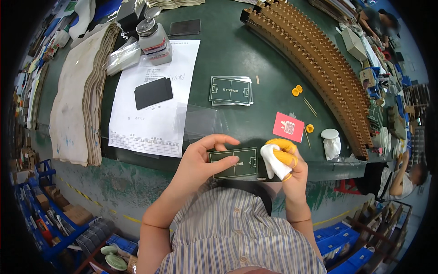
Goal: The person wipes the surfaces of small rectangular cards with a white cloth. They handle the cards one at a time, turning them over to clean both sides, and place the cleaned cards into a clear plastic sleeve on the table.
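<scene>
Head view: left hand pinches green card, lower centre; right hand, in yellow finger covers, clamps white cloth by card's right edge. Looks mid-wipe, this card probably unfinished. Card stack, upper centre: can't tell if done or waiting. Black cards, upper left.

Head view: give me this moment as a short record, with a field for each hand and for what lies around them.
Left hand: holds green card, thumb on top
Right hand: yellow covers on fingers; grips white cloth
Cloth position: right of the card; contact unclear
Beyond the hands: card stack, red card
Left side: paper with black cards lying on it; bottle near its top
Right side: curved wooden rack
Surface: green bench
</scene>
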A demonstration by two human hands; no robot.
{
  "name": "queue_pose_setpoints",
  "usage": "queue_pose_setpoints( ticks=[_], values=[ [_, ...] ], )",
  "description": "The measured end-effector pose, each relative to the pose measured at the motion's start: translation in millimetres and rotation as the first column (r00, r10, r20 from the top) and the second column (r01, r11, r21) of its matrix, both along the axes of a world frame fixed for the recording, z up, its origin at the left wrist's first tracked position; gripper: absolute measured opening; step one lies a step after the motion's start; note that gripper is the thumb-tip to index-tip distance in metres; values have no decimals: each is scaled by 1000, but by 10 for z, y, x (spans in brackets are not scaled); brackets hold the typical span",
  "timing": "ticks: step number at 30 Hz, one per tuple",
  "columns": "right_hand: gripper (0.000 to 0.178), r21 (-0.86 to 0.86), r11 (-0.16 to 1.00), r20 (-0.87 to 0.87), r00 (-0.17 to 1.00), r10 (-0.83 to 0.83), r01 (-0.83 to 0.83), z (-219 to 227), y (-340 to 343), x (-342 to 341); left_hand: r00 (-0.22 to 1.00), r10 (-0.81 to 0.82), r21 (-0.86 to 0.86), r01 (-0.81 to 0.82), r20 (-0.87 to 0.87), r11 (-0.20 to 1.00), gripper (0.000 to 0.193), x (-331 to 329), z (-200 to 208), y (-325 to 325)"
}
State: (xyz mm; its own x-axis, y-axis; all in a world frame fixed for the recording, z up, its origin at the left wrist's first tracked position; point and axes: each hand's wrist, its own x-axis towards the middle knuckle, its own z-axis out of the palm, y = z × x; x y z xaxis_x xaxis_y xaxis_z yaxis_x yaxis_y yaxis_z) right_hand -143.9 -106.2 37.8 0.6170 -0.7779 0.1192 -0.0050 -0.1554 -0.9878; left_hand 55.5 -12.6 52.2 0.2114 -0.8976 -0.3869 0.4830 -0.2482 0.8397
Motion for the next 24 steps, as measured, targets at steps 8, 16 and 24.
queue_pose_setpoints(
  ticks=[8,16,24],
  values=[
    [31,-473,880,-131,986,-101,27,84,-43,-37,1000,5,-65,-4,9,998,38,-54,-17,-7],
    [42,-678,733,-244,957,-154,-55,19,6,-48,996,86,-83,-84,18,993,38,-66,-78,-4],
    [36,-716,698,-176,964,-199,14,-121,129,-128,981,188,-73,-192,-56,979,39,-84,-71,-39]
  ],
)
